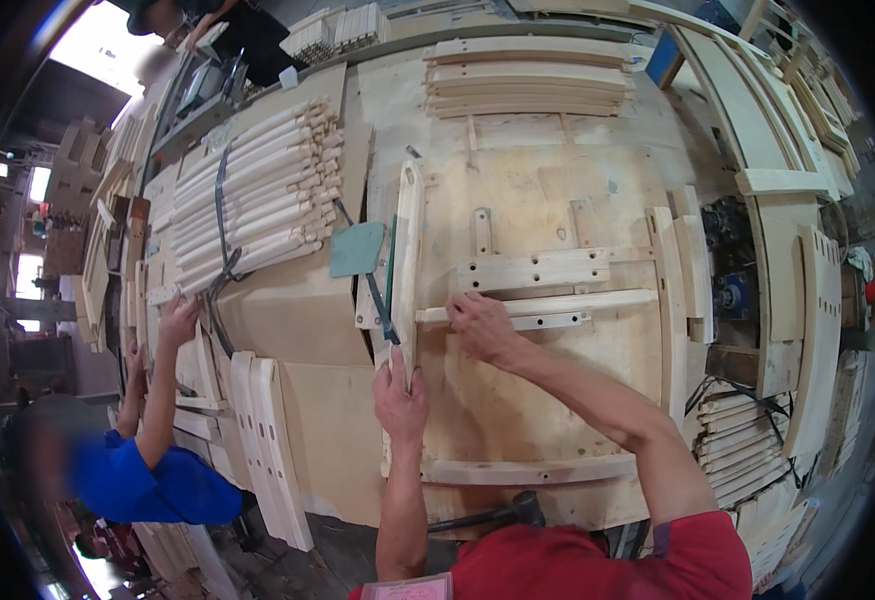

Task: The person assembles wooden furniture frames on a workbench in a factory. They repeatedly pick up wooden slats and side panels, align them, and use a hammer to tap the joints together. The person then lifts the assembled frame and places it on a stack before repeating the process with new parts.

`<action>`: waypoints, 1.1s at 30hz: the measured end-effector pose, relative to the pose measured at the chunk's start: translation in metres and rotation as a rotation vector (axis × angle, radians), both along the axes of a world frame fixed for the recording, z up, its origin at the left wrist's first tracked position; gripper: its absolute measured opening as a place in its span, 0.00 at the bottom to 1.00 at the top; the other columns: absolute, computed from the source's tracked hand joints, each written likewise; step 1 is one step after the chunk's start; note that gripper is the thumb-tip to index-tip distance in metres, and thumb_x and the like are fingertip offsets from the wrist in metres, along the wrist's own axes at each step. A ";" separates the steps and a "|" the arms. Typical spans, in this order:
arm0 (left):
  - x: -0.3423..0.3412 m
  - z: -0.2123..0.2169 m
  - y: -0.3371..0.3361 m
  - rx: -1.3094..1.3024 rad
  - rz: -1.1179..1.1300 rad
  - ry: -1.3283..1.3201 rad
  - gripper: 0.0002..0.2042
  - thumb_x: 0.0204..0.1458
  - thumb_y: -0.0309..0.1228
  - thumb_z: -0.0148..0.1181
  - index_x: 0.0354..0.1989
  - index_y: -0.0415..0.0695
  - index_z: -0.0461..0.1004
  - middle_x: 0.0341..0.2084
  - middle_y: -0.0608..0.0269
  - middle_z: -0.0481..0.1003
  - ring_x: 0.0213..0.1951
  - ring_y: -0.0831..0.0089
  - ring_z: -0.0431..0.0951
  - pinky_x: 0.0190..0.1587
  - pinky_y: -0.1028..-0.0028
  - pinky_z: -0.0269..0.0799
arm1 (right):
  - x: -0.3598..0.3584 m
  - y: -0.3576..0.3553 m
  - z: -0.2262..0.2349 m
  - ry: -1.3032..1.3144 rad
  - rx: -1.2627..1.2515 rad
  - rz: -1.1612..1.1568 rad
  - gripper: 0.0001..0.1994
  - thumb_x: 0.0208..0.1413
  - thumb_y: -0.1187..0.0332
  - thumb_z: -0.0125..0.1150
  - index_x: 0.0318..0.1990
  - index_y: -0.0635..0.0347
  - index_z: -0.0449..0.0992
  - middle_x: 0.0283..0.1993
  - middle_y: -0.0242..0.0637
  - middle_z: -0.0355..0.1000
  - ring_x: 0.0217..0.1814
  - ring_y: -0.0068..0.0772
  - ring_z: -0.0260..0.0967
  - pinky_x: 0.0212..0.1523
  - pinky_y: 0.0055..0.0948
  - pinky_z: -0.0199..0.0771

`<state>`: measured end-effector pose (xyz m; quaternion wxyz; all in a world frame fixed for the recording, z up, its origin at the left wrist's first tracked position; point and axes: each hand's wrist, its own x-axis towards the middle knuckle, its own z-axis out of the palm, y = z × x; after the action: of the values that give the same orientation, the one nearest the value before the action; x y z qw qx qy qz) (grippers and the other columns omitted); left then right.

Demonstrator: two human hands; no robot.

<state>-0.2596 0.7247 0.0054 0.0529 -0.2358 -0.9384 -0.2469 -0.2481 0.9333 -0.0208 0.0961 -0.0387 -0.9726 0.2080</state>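
My right hand (pixel 479 325) is closed round a pale wooden slat (pixel 577 303) near its left end. The slat lies crosswise over the work board, and its left tip meets a long upright wooden rail (pixel 410 230). My left hand (pixel 400 402) grips this rail along its lower part, thumb on the right side. Just beyond the slat is a short wooden block with dark holes (pixel 537 269). A narrower drilled strip (pixel 547 321) lies on the near side, partly hidden by my right hand.
A wooden rail (pixel 527 470) runs along the near edge, with a black hammer (pixel 497 512) below it. Strapped spindles (pixel 257 195) lie left, stacked slats (pixel 527 75) at the back. A green cloth (pixel 356 250) is beside the rail. A blue-sleeved co-worker (pixel 152 475) reaches in from the left.
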 end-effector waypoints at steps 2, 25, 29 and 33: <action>0.005 -0.002 -0.003 0.005 0.031 -0.037 0.28 0.52 0.28 0.67 0.65 0.43 0.72 0.46 0.48 0.76 0.48 0.48 0.76 0.49 0.59 0.74 | 0.003 0.010 0.001 0.024 -0.065 0.071 0.10 0.46 0.69 0.64 0.38 0.59 0.77 0.41 0.37 0.72 0.44 0.38 0.74 0.40 0.36 0.78; 0.003 0.007 -0.002 -0.118 0.012 -0.113 0.28 0.57 0.35 0.64 0.64 0.33 0.69 0.56 0.36 0.71 0.56 0.45 0.72 0.59 0.54 0.68 | -0.202 0.414 0.127 -0.076 0.385 -0.393 0.32 0.59 0.67 0.60 0.72 0.57 0.61 0.70 0.47 0.65 0.73 0.50 0.60 0.71 0.50 0.61; 0.002 0.013 0.012 -0.004 -0.012 -0.033 0.26 0.55 0.31 0.62 0.62 0.37 0.71 0.50 0.36 0.74 0.48 0.42 0.75 0.52 0.53 0.72 | -0.210 0.429 0.119 -0.233 0.453 -0.423 0.29 0.56 0.63 0.67 0.64 0.57 0.69 0.64 0.45 0.69 0.70 0.48 0.64 0.70 0.53 0.62; 0.009 0.010 0.000 0.005 0.040 -0.083 0.30 0.50 0.28 0.65 0.65 0.39 0.70 0.51 0.39 0.73 0.48 0.40 0.75 0.50 0.54 0.73 | -0.201 0.407 0.100 -0.220 0.458 -0.365 0.20 0.53 0.67 0.67 0.54 0.61 0.75 0.57 0.43 0.73 0.66 0.48 0.68 0.64 0.52 0.70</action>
<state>-0.2503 0.7244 0.0156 0.0196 -0.2064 -0.9437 -0.2576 -0.4489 1.3404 0.0795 0.0323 -0.2122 -0.9758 -0.0425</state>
